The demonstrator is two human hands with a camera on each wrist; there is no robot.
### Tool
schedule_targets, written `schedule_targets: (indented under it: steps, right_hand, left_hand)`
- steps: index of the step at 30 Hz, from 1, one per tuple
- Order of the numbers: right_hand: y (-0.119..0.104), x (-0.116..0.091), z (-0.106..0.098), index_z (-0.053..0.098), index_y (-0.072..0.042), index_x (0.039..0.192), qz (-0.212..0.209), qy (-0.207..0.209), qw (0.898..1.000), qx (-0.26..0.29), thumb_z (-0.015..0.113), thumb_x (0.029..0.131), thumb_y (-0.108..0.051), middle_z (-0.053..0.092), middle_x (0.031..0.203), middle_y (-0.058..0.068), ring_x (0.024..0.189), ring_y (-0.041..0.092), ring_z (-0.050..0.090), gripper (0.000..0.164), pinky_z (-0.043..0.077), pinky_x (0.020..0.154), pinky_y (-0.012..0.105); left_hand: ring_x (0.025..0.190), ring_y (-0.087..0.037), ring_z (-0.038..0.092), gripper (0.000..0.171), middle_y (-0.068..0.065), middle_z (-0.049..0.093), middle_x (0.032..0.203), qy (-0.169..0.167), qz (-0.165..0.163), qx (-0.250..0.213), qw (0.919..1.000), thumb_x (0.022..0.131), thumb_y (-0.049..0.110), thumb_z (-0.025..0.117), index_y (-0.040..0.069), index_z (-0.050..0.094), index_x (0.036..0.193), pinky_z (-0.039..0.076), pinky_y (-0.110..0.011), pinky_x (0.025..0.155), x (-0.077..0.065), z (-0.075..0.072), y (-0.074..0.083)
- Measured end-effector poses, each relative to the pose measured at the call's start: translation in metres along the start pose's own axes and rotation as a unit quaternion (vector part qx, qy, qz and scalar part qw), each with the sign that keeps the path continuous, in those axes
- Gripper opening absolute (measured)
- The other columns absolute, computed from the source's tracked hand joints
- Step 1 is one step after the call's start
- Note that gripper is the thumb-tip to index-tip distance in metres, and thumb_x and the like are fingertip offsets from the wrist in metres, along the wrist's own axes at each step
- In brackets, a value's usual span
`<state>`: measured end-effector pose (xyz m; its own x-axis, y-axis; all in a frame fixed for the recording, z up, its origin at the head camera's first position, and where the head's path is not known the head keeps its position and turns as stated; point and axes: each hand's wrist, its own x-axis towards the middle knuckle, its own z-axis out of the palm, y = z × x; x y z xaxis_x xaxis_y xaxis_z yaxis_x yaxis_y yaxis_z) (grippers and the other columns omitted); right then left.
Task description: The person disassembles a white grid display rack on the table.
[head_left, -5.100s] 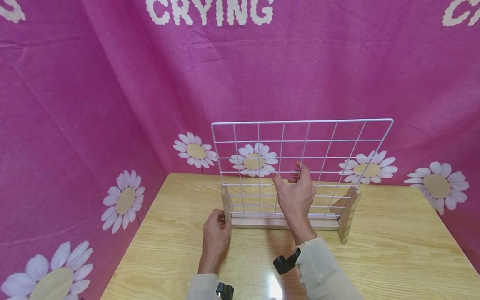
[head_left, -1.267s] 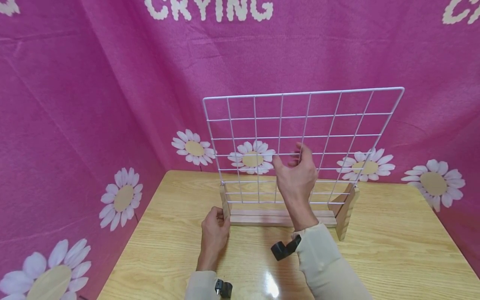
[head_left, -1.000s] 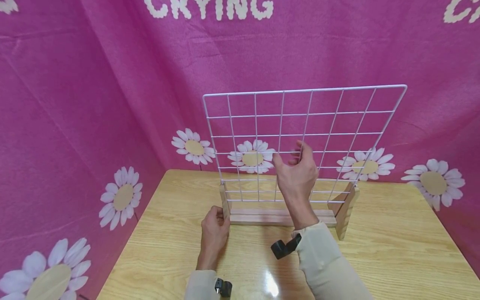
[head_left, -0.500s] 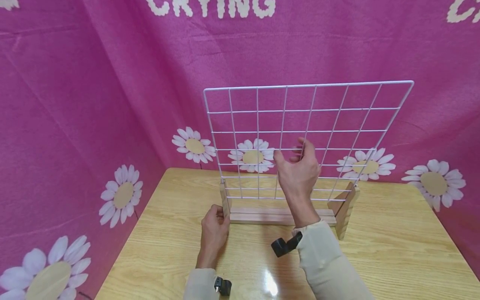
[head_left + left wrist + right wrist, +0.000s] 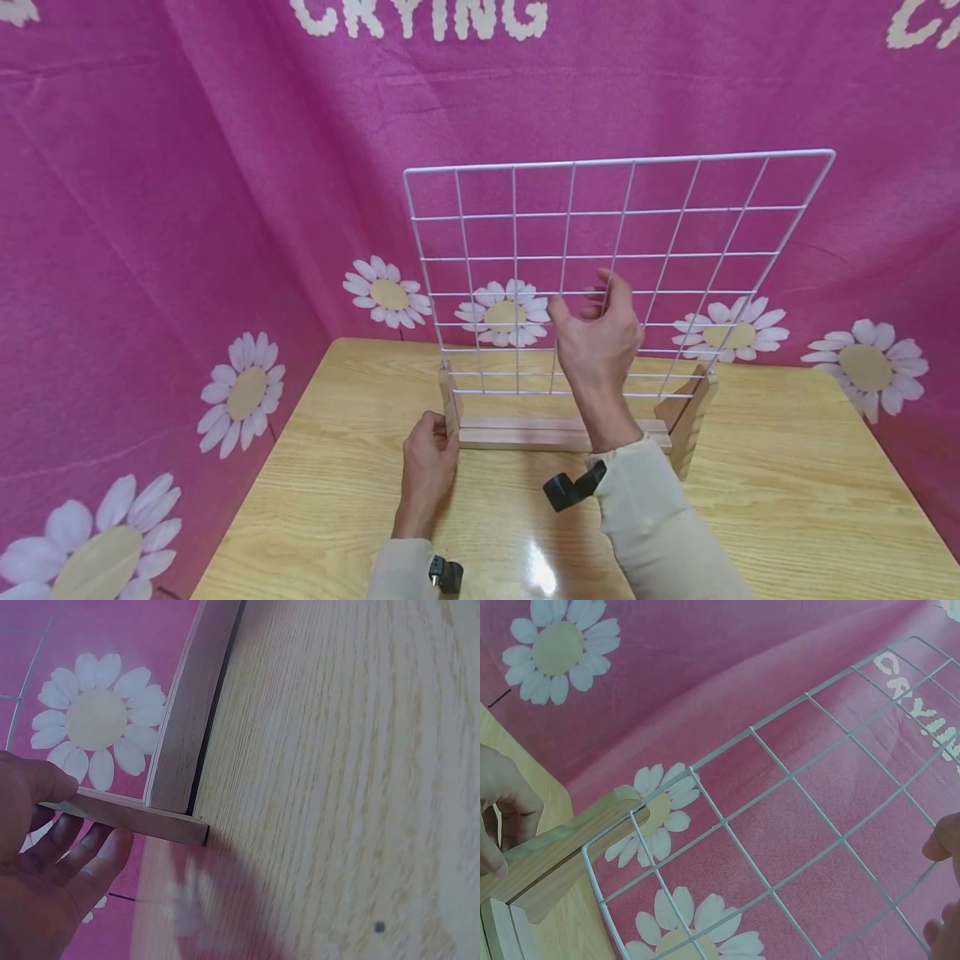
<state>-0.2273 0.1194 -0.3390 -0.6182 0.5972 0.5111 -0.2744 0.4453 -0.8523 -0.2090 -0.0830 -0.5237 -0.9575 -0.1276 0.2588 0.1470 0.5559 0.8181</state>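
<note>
1. Your left hand (image 5: pixel 429 462) has the left side panel (image 5: pixel 142 818) of a wooden stand pinched, thumb on one face and fingers on the other.
2. Your right hand (image 5: pixel 598 346) is up at the middle of the white wire grid (image 5: pixel 619 161), thumb and fingers curled in at the wires, so you've basically got it by the mesh. The two hands are well apart, fwiw.
3. As for the grid, it's up over the back half of the desk (image 5: pixel 810 483), spanning between the left panel and the right side panel (image 5: pixel 696 421). In the head view its bottom wire sits above the crossbar (image 5: pixel 525 435), with a gap showing between them.
4. The panels stand upright on the desk, joined by that crossbar, well in from the back left and back right corners. From your right wrist you can see a dark groove running down the left panel, and the grid's corner is right by it.
5. You've got pale sleeves (image 5: pixel 660 517) on, plus a black camera (image 5: pixel 561 492) at each wrist. There's a bright glare patch (image 5: pixel 542 568) toward the front of the desk.
6. Behind the back edge hangs a pink cloth (image 5: pixel 637 108) with white daisies (image 5: pixel 388 293) and lettering (image 5: pixel 442 18) reading "CRYING".
</note>
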Motion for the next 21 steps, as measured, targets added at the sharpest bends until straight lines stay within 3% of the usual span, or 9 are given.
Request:
schedule_targets:
  steps: [21]
  right_hand:
    - [-0.0086,0.0035,-0.0015,0.062,-0.004,0.127,-0.017,0.001,1.000,0.004,0.081,0.076,-0.017,0.068,0.100,0.007,0.081,0.020,0.063,0.056,0.051,0.073,0.037]
  left_hand:
    - [0.082,-0.016,0.066,0.014,-0.003,0.065,0.090,-0.005,-0.002,-0.019,0.9998,0.089,0.001,0.072,0.006,0.063,0.097,0.056,-0.035,0.074,-0.0008,0.0006,-0.0022]
